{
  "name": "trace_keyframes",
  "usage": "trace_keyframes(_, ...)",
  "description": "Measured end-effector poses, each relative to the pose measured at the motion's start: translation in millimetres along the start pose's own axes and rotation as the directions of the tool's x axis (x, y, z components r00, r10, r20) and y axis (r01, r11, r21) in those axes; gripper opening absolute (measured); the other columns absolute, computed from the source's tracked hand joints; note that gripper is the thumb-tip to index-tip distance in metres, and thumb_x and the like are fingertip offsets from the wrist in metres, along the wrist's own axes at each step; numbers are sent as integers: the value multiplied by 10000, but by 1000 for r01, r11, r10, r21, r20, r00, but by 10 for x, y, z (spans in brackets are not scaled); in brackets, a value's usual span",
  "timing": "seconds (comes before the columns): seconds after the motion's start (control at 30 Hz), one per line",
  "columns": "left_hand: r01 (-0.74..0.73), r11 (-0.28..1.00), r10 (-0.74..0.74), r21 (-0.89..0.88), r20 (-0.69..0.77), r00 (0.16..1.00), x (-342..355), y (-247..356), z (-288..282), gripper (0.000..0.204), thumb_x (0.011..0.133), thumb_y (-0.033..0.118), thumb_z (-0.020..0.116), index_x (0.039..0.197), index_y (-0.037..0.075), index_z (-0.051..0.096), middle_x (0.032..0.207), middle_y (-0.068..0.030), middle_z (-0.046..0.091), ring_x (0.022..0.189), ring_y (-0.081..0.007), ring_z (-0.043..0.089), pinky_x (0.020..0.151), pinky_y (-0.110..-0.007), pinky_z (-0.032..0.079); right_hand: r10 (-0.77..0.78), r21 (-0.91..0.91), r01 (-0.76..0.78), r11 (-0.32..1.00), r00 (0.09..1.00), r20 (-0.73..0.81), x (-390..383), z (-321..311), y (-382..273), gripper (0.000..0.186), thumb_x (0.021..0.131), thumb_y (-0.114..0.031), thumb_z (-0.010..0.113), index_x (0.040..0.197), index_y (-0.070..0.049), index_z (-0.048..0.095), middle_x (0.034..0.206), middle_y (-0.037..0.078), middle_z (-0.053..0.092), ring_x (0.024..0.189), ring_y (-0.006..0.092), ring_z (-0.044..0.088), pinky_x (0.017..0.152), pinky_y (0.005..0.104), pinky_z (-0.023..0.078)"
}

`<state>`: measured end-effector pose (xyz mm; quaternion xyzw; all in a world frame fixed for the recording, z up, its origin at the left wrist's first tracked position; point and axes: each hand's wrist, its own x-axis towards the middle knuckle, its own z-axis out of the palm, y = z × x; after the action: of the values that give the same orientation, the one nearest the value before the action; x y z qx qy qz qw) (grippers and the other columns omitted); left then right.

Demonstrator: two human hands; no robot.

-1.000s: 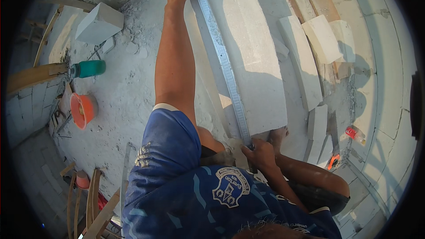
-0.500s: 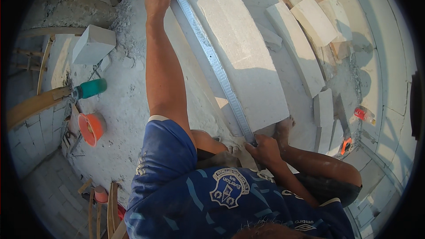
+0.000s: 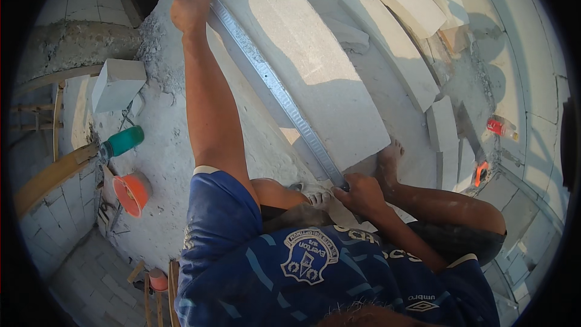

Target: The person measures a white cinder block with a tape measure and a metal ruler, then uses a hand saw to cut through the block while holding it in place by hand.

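A long, ridged metal strip (image 3: 266, 75) lies slantwise along the left side of a large white block (image 3: 315, 63). My left hand (image 3: 190, 12), arm stretched out, is closed over the strip near its far end. Close to my body, my right hand (image 3: 365, 197) is closed at the strip's near end. Something small and dark shows at the right fingertips, too hidden to name. The block's near corner lies beside my bare right foot (image 3: 390, 152).
More white blocks (image 3: 390, 42) lie to the right, near a handsaw with an orange handle (image 3: 482, 173) and a red-labelled bottle (image 3: 502, 128). On the left are a single white block (image 3: 119, 85), a green bottle (image 3: 124, 140) and an orange bucket (image 3: 132, 194).
The view has turned slightly, shifting the surroundings. Both hands keep their grip on the strip, which stays along the block.
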<state>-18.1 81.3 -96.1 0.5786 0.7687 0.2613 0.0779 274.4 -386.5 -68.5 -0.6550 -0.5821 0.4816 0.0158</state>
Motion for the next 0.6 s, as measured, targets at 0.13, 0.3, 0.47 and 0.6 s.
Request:
trace_keyframes(0.13, 1, 1000, -1, 6, -1, 1000, 10, 1, 0, 372, 767, 452, 776, 1038, 202, 829, 929, -35, 795, 907, -232, 742, 865, -349, 552, -23, -35, 22, 999, 1000, -17, -2, -6, -2, 371, 846, -352, 747, 865, 14, 691, 840, 234, 698, 770, 421, 691, 738, 498, 552)
trace_keyframes(0.3, -27, 999, 27, -33, -1, 1000, 32, -70, 22, 341, 798, 418, 758, 1059, 210, 827, 1044, -40, 792, 998, -239, 734, 912, -342, 537, -43, -19, 42, 999, 999, -21, 0, 5, 20, 367, 837, -351, 752, 856, 12, 697, 845, 233, 701, 773, 418, 692, 738, 499, 552)
trace_keyframes(0.47, -92, 994, 94, -58, 31, 995, 74, -165, -1, 318, 824, 390, 739, 1072, 210, 822, 1121, -31, 780, 1056, -235, 724, 935, -333, 526, -1, -20, 1, 1000, 1000, -2, -1, 26, 46, 404, 832, -371, 755, 869, 27, 699, 846, 243, 700, 784, 426, 691, 745, 498, 549)
trace_keyframes(0.6, -133, 990, 134, -53, 22, 991, 70, -159, -2, 298, 837, 380, 734, 1061, 205, 824, 1119, -39, 780, 1049, -238, 728, 932, -331, 525, -12, 6, 12, 1000, 1000, 22, 17, 19, 39, 434, 827, -389, 757, 885, 37, 701, 840, 246, 698, 787, 427, 693, 744, 497, 548)
